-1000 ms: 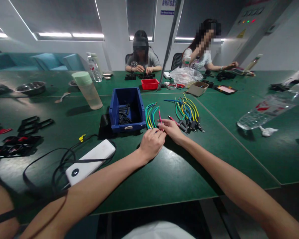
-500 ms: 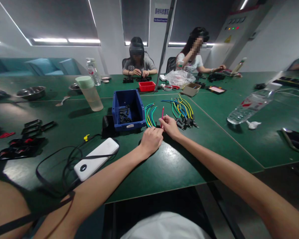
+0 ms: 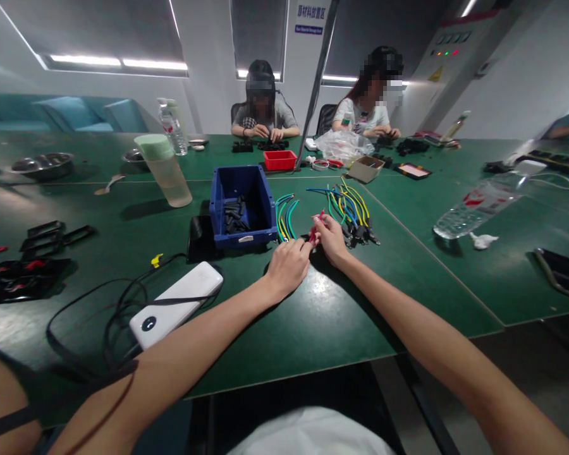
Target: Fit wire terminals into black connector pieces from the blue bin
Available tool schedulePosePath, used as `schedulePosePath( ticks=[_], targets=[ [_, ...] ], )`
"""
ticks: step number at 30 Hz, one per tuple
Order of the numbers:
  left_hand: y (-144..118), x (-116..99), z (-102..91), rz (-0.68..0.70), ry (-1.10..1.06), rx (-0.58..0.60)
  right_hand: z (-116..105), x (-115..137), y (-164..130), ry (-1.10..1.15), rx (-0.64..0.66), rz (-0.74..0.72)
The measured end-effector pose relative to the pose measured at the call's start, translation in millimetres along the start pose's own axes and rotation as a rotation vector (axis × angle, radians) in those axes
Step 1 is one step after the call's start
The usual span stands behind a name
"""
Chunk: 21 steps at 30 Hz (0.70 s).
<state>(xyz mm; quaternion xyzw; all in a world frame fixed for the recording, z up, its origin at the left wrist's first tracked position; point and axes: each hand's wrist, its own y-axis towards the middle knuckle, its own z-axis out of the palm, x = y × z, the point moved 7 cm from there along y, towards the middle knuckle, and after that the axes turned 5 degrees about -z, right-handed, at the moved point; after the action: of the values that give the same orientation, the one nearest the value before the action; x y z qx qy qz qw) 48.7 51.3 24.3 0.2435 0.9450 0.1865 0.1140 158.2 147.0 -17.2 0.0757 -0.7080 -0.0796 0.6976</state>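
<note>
Both my hands meet just beyond the middle of the table. A thin red wire [image 3: 312, 236] runs between them, partly hidden by my fingers. My right hand [image 3: 330, 239] pinches it, and one end sticks up past the fingertips. My left hand [image 3: 288, 264] is closed at its lower part, the fingertips pressed together close to the table. Just beyond my left hand lies a small group of green, blue and yellow wires [image 3: 284, 215]. To the right of my right hand is a larger bundle of coloured wires [image 3: 348, 205] with black sleeves and metal lugs at the near ends.
A blue bin [image 3: 244, 237] holds black sleeves, with a dark phone [image 3: 200, 239] beside it. A white power bank [image 3: 177, 303] and black cables lie by my left forearm. A green-lidded bottle [image 3: 164, 170] and a tilted water bottle [image 3: 486, 199] flank the area. Two people sit across.
The red wire, upright before, now tilts to the right as my right hand has shifted slightly right. My left hand stays almost in place. The person at the far right has lowered a raised hand.
</note>
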Motion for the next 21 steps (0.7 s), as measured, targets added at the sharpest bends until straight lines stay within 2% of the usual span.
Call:
schedulePosePath(
  ticks=[9,16,19,21],
  targets=[
    [0.4,-2.6,2.4,0.041,-0.027,0.033,-22.4,-4.9,10.3,0.127,-0.077,0.043],
    [0.9,-3.8,4.0,0.059,-0.026,0.036,-22.1,2.2,5.8,-0.023,-0.138,-0.073],
    [0.5,-4.7,3.4,0.071,-0.027,-0.007,-18.4,4.3,6.5,-0.108,-0.132,-0.125],
    [0.4,-4.6,-4.2,0.092,-0.062,-0.099,-16.9,4.3,7.8,-0.142,-0.121,-0.139]
  ],
)
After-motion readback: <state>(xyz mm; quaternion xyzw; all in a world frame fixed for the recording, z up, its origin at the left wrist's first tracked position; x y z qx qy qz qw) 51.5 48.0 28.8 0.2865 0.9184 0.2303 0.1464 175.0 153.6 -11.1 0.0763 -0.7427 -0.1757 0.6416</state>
